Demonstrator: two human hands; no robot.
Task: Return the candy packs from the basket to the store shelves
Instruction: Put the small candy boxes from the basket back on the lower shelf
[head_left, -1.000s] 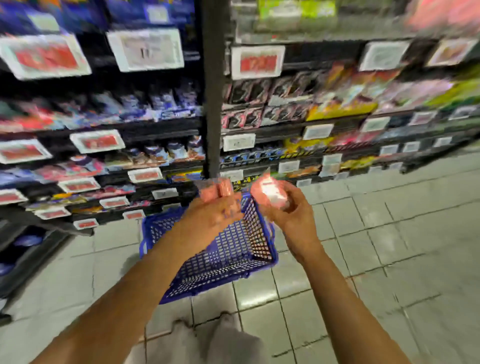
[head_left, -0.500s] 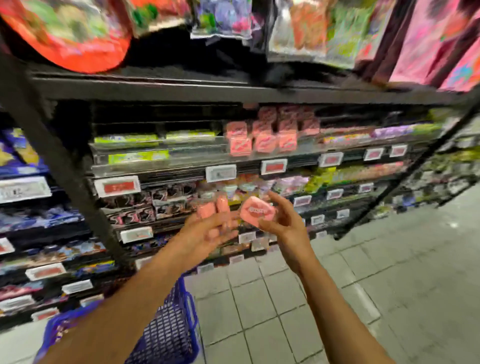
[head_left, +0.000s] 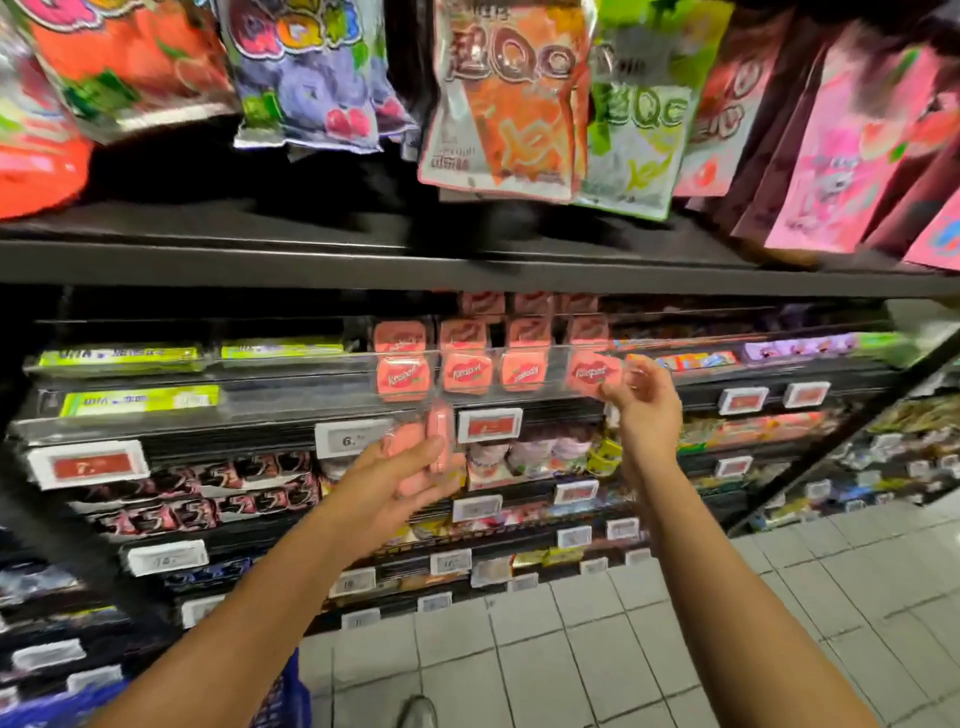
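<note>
Shelving (head_left: 467, 270) of dark metal fills the upper and left part of the head view, with a pale tiled floor (head_left: 675, 649) seen below to the right. Right hand (head_left: 647, 402) is raised to the clear-fronted shelf tray (head_left: 311, 384), and a pink candy pack (head_left: 592, 375) is pinched at its lower right corner between thumb and fingertips; the pack is held upright at the right end of a row of matching pink packs (head_left: 462, 371) already standing in that tray, just beside the nearest one. Whether the held pack touches the tray front cannot be told. Left hand (head_left: 400, 475) is held lower, in front of the white price tags (head_left: 488, 426), and several more pink candy packs (head_left: 434, 449) are gripped in it, one standing on edge above the fingers; their exact count is obscured by blur. Green packs (head_left: 135, 400) are seen lying in the tray's left half. Large hanging bags (head_left: 509, 104) in orange, purple, green and pink are displayed above the top shelf board. A blue basket (head_left: 291, 696) is partly visible at the bottom edge, behind the left forearm, resting low near the floor. A shoe tip (head_left: 415, 712) is noted beside it.
</note>
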